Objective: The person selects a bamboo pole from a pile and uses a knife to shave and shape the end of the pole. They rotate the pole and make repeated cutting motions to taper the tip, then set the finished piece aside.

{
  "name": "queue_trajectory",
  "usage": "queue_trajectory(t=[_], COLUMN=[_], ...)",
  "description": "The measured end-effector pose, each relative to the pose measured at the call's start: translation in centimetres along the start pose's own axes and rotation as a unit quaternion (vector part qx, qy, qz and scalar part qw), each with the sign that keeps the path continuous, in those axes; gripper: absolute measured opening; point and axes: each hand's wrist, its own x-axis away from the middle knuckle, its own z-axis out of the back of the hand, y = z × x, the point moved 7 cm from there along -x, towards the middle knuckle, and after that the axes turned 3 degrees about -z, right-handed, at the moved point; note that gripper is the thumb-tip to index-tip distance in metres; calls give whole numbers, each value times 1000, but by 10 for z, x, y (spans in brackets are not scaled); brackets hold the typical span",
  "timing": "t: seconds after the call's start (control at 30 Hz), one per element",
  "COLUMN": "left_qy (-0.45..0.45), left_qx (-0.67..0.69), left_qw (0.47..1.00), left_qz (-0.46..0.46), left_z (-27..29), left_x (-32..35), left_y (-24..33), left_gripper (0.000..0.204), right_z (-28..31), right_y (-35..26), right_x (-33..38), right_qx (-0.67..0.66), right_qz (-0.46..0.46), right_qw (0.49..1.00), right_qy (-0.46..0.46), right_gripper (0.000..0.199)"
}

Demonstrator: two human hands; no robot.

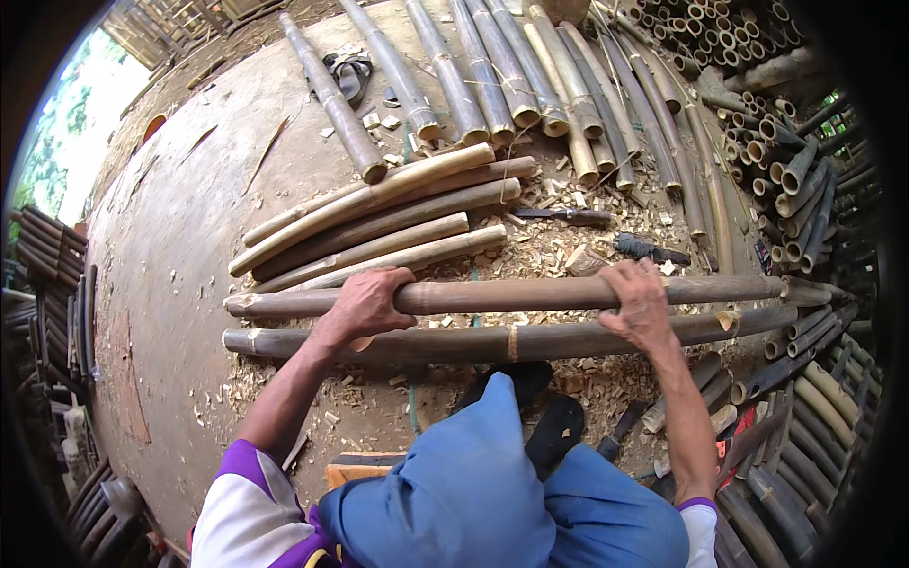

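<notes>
Held pole (511,295): runs crosswise in front of person; lifted or resting, can't tell. Left hand (372,305) clamped on its left half, right hand (637,301) clamped on its right half, hands well apart. Notched pole (464,344) just on the near side of held pole, roughly parallel. Short poles (379,208) beyond its left half. Chisel (565,217) beyond its right half, black-wrapped tool (651,249) closer, near right hand. Chips (544,257) scattered both sides of it.
</notes>
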Motion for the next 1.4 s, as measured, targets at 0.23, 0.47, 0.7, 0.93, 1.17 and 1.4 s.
queue_trajectory(t=[0.23, 0.47, 0.7, 0.93, 1.17, 1.4], left_qy=[77, 107, 125, 144, 67, 89], left_qx=[-19, -56, -19, 16, 47, -2], left_qw=[996, 993, 992, 989, 997, 996], left_qz=[46, 17, -16, 0, 9, 32], left_z=[8, -2, -2, -10, -37, -20], left_x=[67, 74, 50, 105, 89, 81], left_y=[-66, -28, -11, -107, -112, -82], left_gripper=[60, 79, 65, 60, 66, 71], right_z=[-15, -25, -2, -4, -81, -60], right_y=[-89, -57, -109, -88, 9, 2], right_x=[-25, -24, -32, -44, 20, 6], right_qx=[-100, -157, -12, -5, 4, -63], right_qz=[66, -17, 10, -27, -75, -93], right_qw=[993, 985, 994, 998, 981, 994], right_qy=[-10, -66, -110, -47, -177, -10], right_gripper=[67, 64, 65, 103, 102, 80])
